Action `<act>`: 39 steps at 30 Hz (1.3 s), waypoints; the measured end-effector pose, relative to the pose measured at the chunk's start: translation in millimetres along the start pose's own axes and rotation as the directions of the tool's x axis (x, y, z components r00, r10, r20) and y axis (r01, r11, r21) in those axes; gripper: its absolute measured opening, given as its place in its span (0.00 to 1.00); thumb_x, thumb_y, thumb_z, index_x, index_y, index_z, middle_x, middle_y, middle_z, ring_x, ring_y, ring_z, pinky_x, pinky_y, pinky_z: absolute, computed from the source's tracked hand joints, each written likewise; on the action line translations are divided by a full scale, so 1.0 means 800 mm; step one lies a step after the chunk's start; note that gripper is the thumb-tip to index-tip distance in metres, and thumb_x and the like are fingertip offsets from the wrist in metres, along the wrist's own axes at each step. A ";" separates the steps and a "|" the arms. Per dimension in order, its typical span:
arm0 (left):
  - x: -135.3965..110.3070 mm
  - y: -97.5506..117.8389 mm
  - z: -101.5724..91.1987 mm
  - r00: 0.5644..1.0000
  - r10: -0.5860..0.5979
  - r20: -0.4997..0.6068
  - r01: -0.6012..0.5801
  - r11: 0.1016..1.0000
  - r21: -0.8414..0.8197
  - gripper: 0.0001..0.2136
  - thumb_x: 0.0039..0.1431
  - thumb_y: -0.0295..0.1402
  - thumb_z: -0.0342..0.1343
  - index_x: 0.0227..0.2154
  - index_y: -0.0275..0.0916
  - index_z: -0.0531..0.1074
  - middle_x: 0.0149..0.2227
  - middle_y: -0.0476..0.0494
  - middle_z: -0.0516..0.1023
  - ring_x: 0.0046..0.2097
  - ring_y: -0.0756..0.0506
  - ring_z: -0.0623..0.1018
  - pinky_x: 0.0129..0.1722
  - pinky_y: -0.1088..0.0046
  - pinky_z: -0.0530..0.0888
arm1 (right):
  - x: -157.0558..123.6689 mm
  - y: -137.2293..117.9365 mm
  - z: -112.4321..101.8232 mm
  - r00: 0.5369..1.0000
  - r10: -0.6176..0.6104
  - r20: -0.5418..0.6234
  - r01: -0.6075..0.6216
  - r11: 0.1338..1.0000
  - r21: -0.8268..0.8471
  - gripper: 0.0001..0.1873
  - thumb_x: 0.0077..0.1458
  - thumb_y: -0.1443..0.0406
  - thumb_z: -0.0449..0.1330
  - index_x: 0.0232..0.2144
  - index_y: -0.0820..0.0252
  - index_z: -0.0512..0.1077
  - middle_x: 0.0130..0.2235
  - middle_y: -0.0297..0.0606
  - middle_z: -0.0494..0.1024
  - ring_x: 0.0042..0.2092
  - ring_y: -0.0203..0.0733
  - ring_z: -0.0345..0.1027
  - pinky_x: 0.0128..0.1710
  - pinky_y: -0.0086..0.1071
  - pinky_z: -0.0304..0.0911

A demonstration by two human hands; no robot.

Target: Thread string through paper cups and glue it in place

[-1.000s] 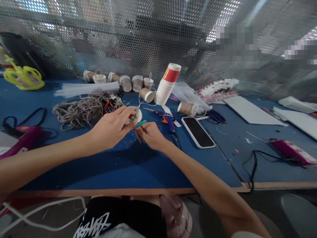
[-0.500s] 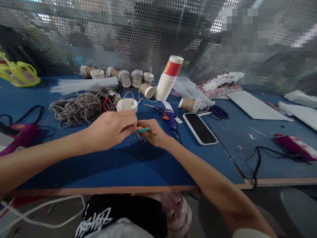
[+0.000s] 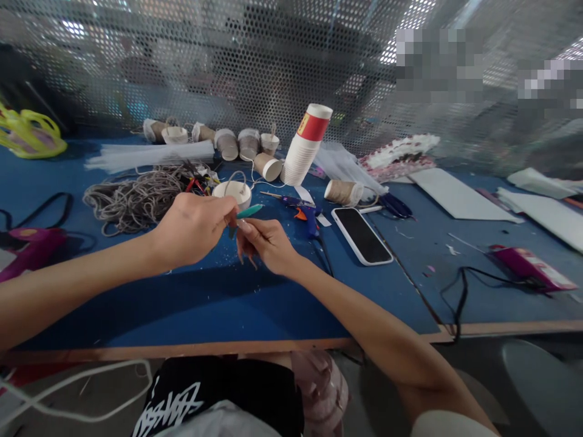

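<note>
My left hand (image 3: pixel 194 226) and my right hand (image 3: pixel 264 243) meet above the blue table (image 3: pixel 218 303), fingers pinched together. Between them is a small teal tool (image 3: pixel 248 211), its tip pointing right and up. The left fingers pinch its near end; the right fingers close just under it. What else they hold is hidden. Just behind my hands stands a small white cup with a cord handle (image 3: pixel 233 191), untouched.
A tangle of grey cord (image 3: pixel 136 197) lies at left with red-handled tools. A blue glue gun (image 3: pixel 303 209), a phone (image 3: pixel 361 234), a leaning stack of paper cups (image 3: pixel 305 149) and several small cups sit behind. Pink glue guns lie at both sides. Perforated screen behind.
The small white cup left my left hand and now stands on the table behind my hands. Both hands stayed together on the teal tool, whose tip rose slightly.
</note>
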State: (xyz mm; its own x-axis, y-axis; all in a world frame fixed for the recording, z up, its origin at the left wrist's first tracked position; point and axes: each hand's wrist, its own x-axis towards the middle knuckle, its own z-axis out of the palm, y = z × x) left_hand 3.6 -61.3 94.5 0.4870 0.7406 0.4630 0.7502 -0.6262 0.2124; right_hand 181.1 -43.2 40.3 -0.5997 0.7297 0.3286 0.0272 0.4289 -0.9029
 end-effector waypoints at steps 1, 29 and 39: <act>0.002 -0.002 -0.006 1.000 -0.010 -0.008 0.010 0.999 0.047 0.11 0.56 0.27 0.40 0.22 0.40 0.64 0.17 0.48 0.68 0.22 0.50 0.68 0.24 0.73 0.63 | 0.000 0.002 -0.001 1.000 0.006 0.009 -0.006 1.000 0.015 0.27 0.63 0.47 0.48 0.22 0.60 0.65 0.20 0.28 0.68 0.18 0.26 0.59 0.17 0.21 0.57; 0.032 -0.115 -0.008 0.943 -0.122 0.311 0.124 0.992 0.013 0.38 0.50 0.36 0.61 0.64 0.35 0.54 0.65 0.35 0.62 0.62 0.35 0.67 0.60 0.57 0.65 | 0.032 0.070 -0.031 0.983 0.096 -0.159 -0.124 0.977 -0.173 0.60 0.35 0.43 0.70 0.62 0.58 0.47 0.67 0.56 0.51 0.69 0.56 0.45 0.69 0.51 0.41; 0.033 -0.067 0.026 0.937 -0.169 0.304 0.228 0.959 -0.167 0.23 0.56 0.45 0.55 0.50 0.36 0.66 0.48 0.37 0.77 0.46 0.39 0.78 0.43 0.66 0.73 | 0.025 0.064 -0.021 0.961 -0.028 -0.275 -0.028 0.980 -0.196 0.54 0.37 0.46 0.70 0.59 0.59 0.51 0.61 0.54 0.61 0.62 0.55 0.58 0.63 0.49 0.56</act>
State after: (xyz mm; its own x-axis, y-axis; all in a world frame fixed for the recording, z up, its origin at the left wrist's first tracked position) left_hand -14.1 -3.2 77.6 0.4655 0.8745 0.1361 0.7560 -0.4729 0.4526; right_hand 184.0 2.0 4.9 -0.3569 0.8359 0.4171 0.1998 0.5045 -0.8400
